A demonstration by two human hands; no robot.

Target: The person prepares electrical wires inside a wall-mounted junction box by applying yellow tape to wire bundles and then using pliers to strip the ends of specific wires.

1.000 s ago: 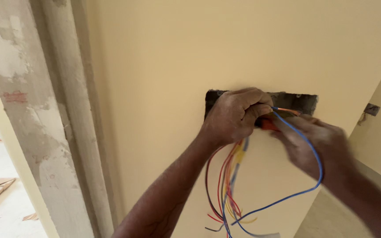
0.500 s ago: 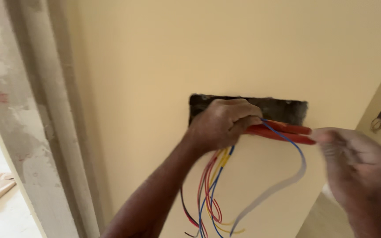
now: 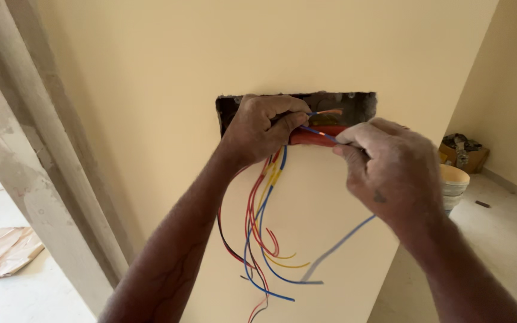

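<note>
A cream-yellow wall [image 3: 151, 90] fills most of the view, beside a rough plastered door frame [image 3: 25, 155]. Pale floor [image 3: 510, 239] carries a white bucket [image 3: 453, 185], a cardboard box [image 3: 465, 157] and flattened cardboard [image 3: 1, 251].

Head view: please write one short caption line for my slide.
Left hand and right hand hold a blue wire at an open wall box, coloured wires hanging below.

Soft daylight fills my view, brightest at 8 o'clock by the doorway floor [image 3: 37, 293]. My arms cast faint shadows on the wall [image 3: 151, 90]. No glare; edges bow slightly, focus stays sharp.
</note>
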